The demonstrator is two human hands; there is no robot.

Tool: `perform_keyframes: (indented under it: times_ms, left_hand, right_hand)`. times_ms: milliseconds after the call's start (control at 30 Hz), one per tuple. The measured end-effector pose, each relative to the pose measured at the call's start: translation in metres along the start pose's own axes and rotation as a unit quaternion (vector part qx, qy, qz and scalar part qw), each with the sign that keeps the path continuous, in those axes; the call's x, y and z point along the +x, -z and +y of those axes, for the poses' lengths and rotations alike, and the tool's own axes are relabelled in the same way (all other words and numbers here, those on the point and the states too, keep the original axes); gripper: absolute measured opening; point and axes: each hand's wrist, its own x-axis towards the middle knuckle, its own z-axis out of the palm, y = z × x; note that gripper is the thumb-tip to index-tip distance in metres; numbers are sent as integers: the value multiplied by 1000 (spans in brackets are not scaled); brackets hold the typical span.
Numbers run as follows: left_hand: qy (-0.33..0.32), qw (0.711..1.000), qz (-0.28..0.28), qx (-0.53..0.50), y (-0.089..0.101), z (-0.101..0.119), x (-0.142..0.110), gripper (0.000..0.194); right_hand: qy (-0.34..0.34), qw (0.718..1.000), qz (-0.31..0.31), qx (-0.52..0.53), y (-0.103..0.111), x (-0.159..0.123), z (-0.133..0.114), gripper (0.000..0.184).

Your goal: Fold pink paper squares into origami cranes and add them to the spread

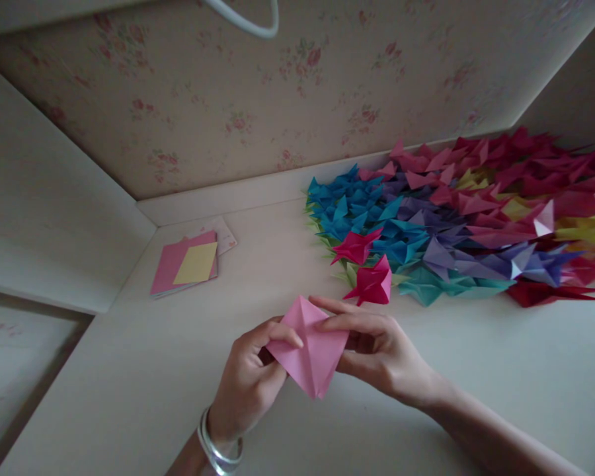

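Note:
A light pink sheet of origami paper (310,354), folded into a diamond with a crease down its middle, is held above the table between both hands. My left hand (252,370) grips its left corner, the index finger lying on the front face and the rest partly behind. My right hand (374,347) grips the right corner, with fingers across the upper right face and the thumb low at the edge. Just beyond the right hand lie a bright pink folded paper crane (374,281) and another pink crane (356,246).
A big heap of paper cranes (441,205) in blue, purple, pink, yellow and red covers the back right. Pink paper sheets (171,264) with a yellow sheet (196,261) on top lie at the left. Behind the white table (143,396) stands a flowered wall (258,125).

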Motion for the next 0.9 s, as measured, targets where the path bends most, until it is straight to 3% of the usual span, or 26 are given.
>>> perform_keyframes:
  times_ms: [100,300,433,667,900]
  left_hand:
    - [-5,1000,-17,-6,-1,2,1,38]
    - [-57,997,-46,24,-1,2,0,51]
    - [-72,995,-38,63,2,0,-1,44]
    - [-78,995,-49,30,2,-1,0,33]
    - [-67,997,-49,-3,1,0,1,20]
  right_hand:
    - [-26,997,-21,70,-1,2,1,25]
    - [-29,997,-12,69,-2,2,0,22]
    - [-26,996,-30,79,-2,3,-3,24]
    - [-27,993,-55,101,-1,0,-9,24]
    - [5,999,-47,15,1,1,-9,14]
